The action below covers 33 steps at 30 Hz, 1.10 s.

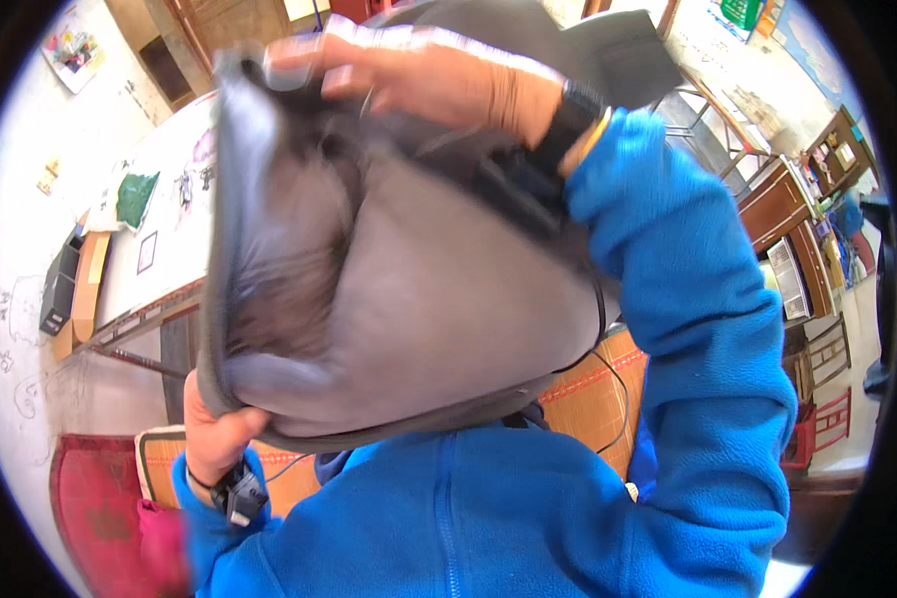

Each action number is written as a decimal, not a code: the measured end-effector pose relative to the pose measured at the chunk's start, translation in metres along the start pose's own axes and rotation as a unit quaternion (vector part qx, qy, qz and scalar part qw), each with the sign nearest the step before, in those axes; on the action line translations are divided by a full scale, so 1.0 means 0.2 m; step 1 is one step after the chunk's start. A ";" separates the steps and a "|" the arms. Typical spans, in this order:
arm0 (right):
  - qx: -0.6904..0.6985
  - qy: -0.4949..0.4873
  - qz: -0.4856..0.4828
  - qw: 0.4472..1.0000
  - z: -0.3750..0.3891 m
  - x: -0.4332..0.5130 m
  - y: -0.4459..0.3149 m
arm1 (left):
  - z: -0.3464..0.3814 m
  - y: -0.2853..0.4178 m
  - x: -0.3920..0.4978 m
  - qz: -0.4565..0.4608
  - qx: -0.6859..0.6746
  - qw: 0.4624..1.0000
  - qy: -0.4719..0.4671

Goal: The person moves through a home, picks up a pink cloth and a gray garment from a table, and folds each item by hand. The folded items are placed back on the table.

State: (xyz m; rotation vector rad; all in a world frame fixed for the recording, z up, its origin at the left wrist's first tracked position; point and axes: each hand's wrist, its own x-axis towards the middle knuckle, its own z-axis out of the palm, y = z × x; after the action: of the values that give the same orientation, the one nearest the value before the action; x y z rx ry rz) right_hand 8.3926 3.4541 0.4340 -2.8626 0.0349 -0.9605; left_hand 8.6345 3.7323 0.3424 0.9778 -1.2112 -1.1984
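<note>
A large grey fabric bag (pixel 448 299) with a dark bound edge is held up before my chest, its lining facing me and a fold running down its left part. My left hand (pixel 220 433) grips its lower left edge, thumb on the near side. Across the top, my right hand (pixel 426 82) reaches to the upper left corner with its fingers around the edge, blurred by motion. Dark straps or flaps hang below that wrist. The far side of the bag is hidden. Black bands sit on both wrists.
A white-topped table (pixel 172 224) stands at left, with a green packet (pixel 136 198) and a cardboard box (pixel 90 276). Behind the bag lies a woven mat (pixel 590 389). A red cushion (pixel 97 508) is at lower left. Chairs (pixel 830 418) and cabinets (pixel 777 202) stand at right. Thin cables hang near the bag.
</note>
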 end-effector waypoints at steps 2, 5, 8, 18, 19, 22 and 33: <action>0.421 -0.141 0.243 0.863 0.12 -0.11 -0.09 | -0.10 -0.16 -0.20 -0.059 -0.074 0.983 0.155; 0.464 -0.149 0.218 0.846 0.30 -0.48 -0.15 | -0.13 -0.32 -0.43 -0.120 -0.138 0.930 0.319; 0.391 -0.266 0.384 0.793 0.46 -0.92 -0.26 | -0.11 -0.39 -0.56 -0.127 -0.146 0.901 0.388; 0.069 -0.041 0.602 0.795 0.70 -1.71 -0.28 | -0.29 -0.41 -0.56 -0.256 -0.077 0.915 0.301; 0.022 -0.036 0.595 0.803 0.74 -1.77 -0.22 | -0.28 -0.42 -0.58 -0.256 -0.070 0.916 0.300; 0.126 -0.096 0.724 0.671 0.88 -1.90 0.00 | -0.24 -0.48 -0.67 -0.279 -0.032 0.902 0.327; 0.361 0.168 0.706 0.586 0.51 -1.69 0.20 | -0.18 -0.34 -0.52 -0.293 0.124 0.919 0.233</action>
State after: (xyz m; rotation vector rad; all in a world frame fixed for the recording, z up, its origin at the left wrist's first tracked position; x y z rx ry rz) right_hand 8.1843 3.4451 0.1460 -1.0915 1.3225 -0.7105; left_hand 8.6646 3.8243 0.2559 1.7905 -0.7089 -1.1696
